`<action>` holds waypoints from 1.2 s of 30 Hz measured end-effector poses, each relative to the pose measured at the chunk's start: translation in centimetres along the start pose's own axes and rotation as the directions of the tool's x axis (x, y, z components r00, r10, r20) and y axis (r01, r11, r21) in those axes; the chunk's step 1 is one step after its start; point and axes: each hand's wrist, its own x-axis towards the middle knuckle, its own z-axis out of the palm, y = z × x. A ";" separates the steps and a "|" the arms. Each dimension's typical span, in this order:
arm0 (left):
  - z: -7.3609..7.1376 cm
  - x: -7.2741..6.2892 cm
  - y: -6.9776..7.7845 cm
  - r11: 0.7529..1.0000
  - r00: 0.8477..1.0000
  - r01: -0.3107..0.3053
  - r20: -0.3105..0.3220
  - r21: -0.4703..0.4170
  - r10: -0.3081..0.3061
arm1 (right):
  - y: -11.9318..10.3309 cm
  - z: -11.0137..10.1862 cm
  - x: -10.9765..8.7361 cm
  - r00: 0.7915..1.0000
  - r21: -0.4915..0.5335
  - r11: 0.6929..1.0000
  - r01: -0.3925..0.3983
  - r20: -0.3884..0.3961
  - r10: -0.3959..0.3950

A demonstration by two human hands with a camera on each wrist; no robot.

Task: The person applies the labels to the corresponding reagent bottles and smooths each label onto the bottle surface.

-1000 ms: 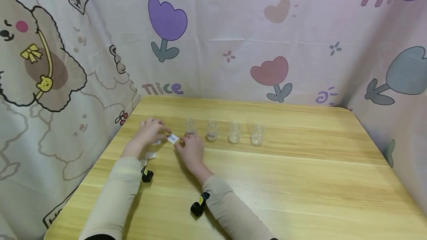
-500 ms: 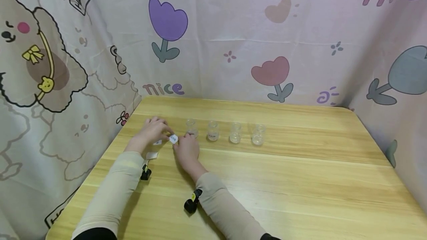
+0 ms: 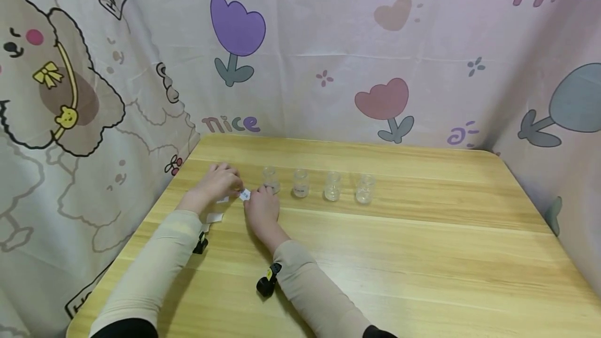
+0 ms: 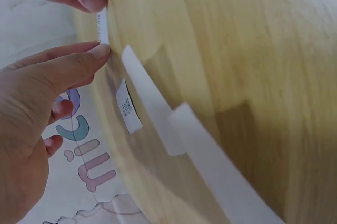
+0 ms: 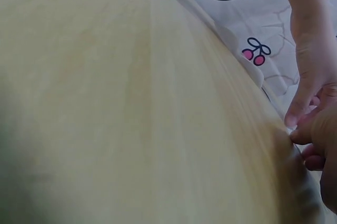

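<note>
A small white paper label point(image 3: 244, 195) with dark print is stretched between the two hands above the left part of the table. My left hand point(image 3: 216, 184) pinches one end between thumb and forefinger. At the other end my right hand point(image 3: 263, 210) pinches it, as the left wrist view shows with the label point(image 4: 102, 27) edge-on. Just behind the right hand stands a clear glass jar point(image 3: 270, 177), its lower part partly covered. A second jar point(image 3: 301, 184) beside it bears a printed label. In the right wrist view the fingertips meet and the label is hidden.
Two more glass jars point(image 3: 333, 186) continue the row to the right. Near the left wrist lie a printed label point(image 4: 128, 108) and white paper strips point(image 4: 151, 100), their ends raised off the wooden table point(image 3: 422, 254). A patterned curtain point(image 3: 300, 25) hangs behind.
My right hand has shifted slightly left, closer to the left hand. The label between them has turned and shows less of its face. The jars have stayed in place.
</note>
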 end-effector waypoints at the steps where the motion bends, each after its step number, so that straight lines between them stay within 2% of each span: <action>1: 0.0 0.0 0.0 1.000 1.000 -0.014 -0.005 0.009 0.014 | 0.0 0.0 0.0 1.000 -0.002 1.000 -0.001 0.001 0.001; 6: 0.1 -0.1 0.1 0.999 0.999 -0.042 -0.015 0.034 0.042 | -0.2 -0.2 0.0 1.000 -0.034 0.999 0.000 0.022 0.001; 12: 0.5 -0.2 0.2 0.995 0.996 -0.065 -0.056 0.078 0.070 | -0.3 -0.3 -0.3 1.000 -0.071 0.997 0.009 0.013 -0.008; 17: 0.6 -0.4 0.3 0.991 0.993 -0.085 -0.076 0.101 0.093 | -0.4 -0.2 -0.3 1.000 -0.070 0.997 0.013 0.020 -0.012; 25: 0.6 -1.3 0.6 0.993 0.991 -0.095 -0.088 0.074 0.102 | -0.4 -0.5 -0.5 0.998 -0.087 0.996 0.034 0.048 -0.030; 30: 0.4 -2.0 0.9 0.992 0.988 -0.104 -0.111 0.065 0.111 | 0.1 -0.4 -0.6 0.998 -0.043 0.998 0.045 0.036 -0.044; 36: 0.4 -2.8 1.4 0.990 0.975 -0.124 -0.177 0.073 0.136 | 0.7 -0.9 -1.0 0.997 0.005 0.997 0.071 0.019 -0.071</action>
